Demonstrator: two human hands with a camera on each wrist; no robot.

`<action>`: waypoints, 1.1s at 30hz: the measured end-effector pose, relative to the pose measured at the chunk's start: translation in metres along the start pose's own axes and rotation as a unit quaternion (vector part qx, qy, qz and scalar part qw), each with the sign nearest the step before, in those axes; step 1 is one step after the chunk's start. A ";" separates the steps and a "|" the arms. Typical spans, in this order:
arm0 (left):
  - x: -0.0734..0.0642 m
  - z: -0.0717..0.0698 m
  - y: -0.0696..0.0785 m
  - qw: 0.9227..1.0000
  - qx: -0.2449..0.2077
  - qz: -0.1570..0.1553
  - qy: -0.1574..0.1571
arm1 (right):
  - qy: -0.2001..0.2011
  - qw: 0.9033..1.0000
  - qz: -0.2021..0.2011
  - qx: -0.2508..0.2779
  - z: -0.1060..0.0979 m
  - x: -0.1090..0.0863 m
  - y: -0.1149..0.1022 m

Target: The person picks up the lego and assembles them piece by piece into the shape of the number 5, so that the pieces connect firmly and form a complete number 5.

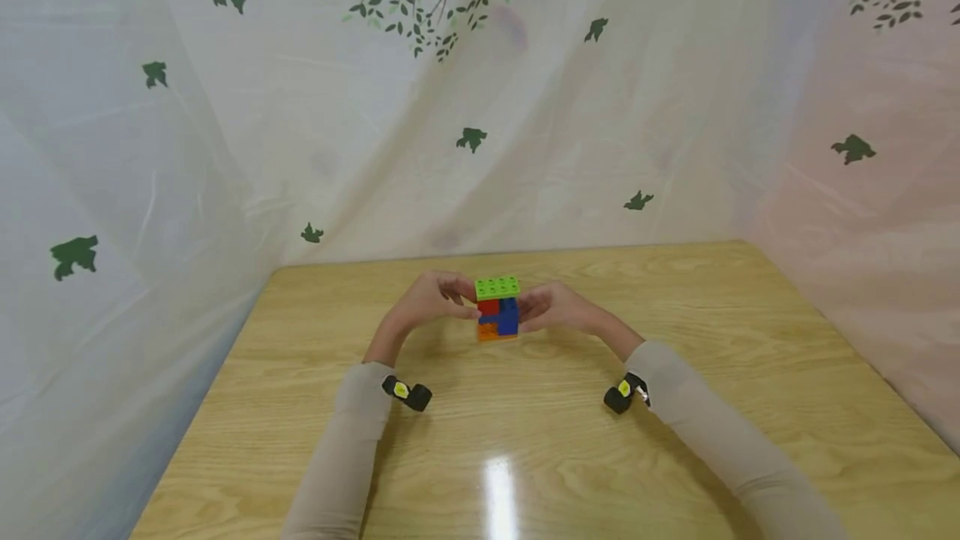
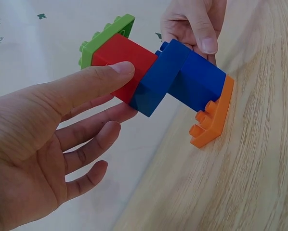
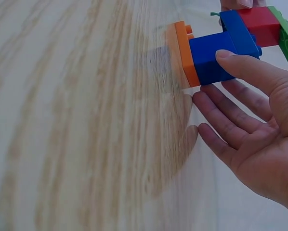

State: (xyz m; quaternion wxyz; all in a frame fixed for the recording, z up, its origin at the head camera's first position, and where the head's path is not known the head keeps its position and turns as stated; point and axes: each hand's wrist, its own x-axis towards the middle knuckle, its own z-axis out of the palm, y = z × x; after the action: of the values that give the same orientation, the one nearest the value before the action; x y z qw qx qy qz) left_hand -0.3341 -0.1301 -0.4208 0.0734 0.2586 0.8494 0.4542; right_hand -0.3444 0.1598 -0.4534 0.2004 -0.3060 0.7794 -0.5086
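Note:
A stack of toy building bricks stands between the two hands, its orange plate (image 2: 216, 118) at the bottom, on or just above the table. On one end of that plate sits a blue brick (image 3: 211, 55). A flatter blue brick (image 2: 156, 84) lies across it, then a red brick (image 2: 127, 50) offset to the other side, and a lime-green studded plate (image 1: 497, 287) on top. My left hand (image 1: 435, 300) pinches the red brick, thumb on its near face, other fingers loosely spread. From the other side my right hand (image 1: 557, 308) holds the lower blue brick between thumb and fingers.
The wood-grain table (image 1: 480, 415) spreads around both forearms. A pale curtain (image 1: 375, 148) with leaf and bird prints hangs behind the table's far edge and along the sides. Each sleeved wrist carries a small black camera (image 1: 408, 392).

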 end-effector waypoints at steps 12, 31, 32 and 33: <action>-0.002 0.000 -0.001 1.000 -0.018 -0.013 0.007 | 0.006 1.000 0.009 -0.004 0.002 0.001 -0.001; 0.001 -0.002 -0.003 1.000 -0.004 -0.003 0.004 | 0.015 1.000 -0.001 -0.023 0.004 0.003 0.001; 0.001 -0.002 -0.002 1.000 -0.004 -0.002 0.006 | 0.016 1.000 0.000 -0.022 0.004 0.003 0.000; 0.001 -0.002 -0.002 1.000 -0.005 -0.001 0.007 | 0.017 1.000 -0.002 -0.022 0.004 0.003 0.001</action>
State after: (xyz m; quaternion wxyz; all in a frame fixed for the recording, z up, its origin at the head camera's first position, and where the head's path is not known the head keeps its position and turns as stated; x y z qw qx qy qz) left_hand -0.3369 -0.1317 -0.4215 0.0691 0.2541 0.8477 0.4605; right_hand -0.3440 0.1554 -0.4558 0.1794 -0.3029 0.7933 -0.4968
